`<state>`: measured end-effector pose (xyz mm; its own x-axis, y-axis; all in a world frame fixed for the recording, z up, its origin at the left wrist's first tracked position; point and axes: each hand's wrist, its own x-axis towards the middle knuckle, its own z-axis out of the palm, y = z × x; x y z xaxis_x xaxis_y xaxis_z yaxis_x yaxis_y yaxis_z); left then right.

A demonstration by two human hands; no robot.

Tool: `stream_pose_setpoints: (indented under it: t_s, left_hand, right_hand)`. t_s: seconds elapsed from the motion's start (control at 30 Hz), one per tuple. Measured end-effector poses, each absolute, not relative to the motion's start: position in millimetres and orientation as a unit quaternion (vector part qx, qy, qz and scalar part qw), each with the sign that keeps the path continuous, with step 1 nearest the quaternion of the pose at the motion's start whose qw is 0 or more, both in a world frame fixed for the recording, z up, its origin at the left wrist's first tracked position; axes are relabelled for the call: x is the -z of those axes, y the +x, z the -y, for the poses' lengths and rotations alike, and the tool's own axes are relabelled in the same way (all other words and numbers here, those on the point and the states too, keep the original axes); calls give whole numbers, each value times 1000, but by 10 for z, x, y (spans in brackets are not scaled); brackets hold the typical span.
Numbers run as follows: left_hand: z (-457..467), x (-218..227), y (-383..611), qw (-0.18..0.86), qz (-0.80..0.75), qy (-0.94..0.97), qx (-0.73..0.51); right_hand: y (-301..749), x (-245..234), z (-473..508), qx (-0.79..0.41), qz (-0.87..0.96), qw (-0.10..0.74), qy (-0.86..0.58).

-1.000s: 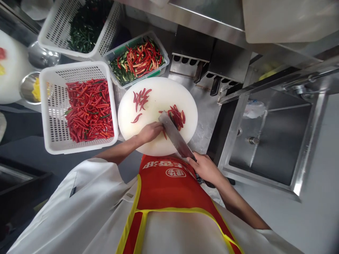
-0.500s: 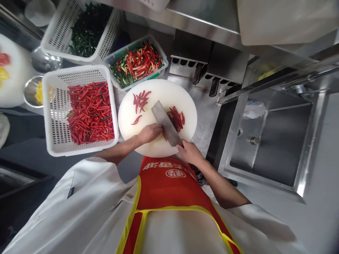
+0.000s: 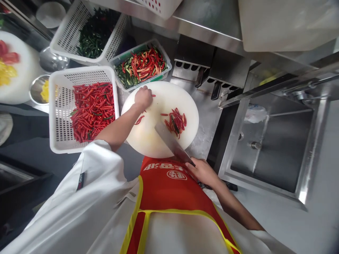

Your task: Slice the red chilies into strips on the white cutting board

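A round white cutting board [image 3: 150, 137] lies in front of me. My right hand [image 3: 202, 171] grips the handle of a cleaver [image 3: 171, 143], whose blade rests low over the board's near side. A pile of cut red chilies [image 3: 176, 121] sits on the right of the board. My left hand [image 3: 143, 97] reaches to the board's far left, with its fingers curled down over the whole red chilies there. One loose chili [image 3: 138, 120] lies beside my forearm.
A white basket [image 3: 59, 113] of red chilies stands left of the board. Behind are a basket of green chilies [image 3: 92, 33] and a tub of mixed cut chilies [image 3: 141, 65]. A steel sink [image 3: 270, 141] lies to the right, a knife rack [image 3: 209, 76] behind the board.
My left hand left the board's near side and reached up to the whole chilies at the far left. The cleaver pulled back toward me, off the cut pile.
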<state>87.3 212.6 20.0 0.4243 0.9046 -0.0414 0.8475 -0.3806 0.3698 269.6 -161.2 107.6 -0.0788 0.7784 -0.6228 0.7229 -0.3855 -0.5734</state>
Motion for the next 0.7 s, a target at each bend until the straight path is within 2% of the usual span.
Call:
stream_pose_setpoints:
  t_s: [0.07,0.17,0.3,0.5,0.7]
  left_hand:
    - [-1996,-276,902,167,-500,842,-115]
    - [-1559,-367,811,180,-338,906,-180]
    - [-863,-291,564,205,-128,961,-132]
    - [-533,-44,407,242,-131,950,-151]
    - [-563,14,416,226,-119,948,-189]
  right_hand:
    - [2728,-1018,1601,-474,519,54,-710]
    - [2777,-970,1579,-483,471,87,-733]
    - [2795,-1005,1540,-502,471,89,-720]
    - [2786,-1167,1518,-465,539,49,-701]
    - [2910,-1365,1550,-492,547,4,-678]
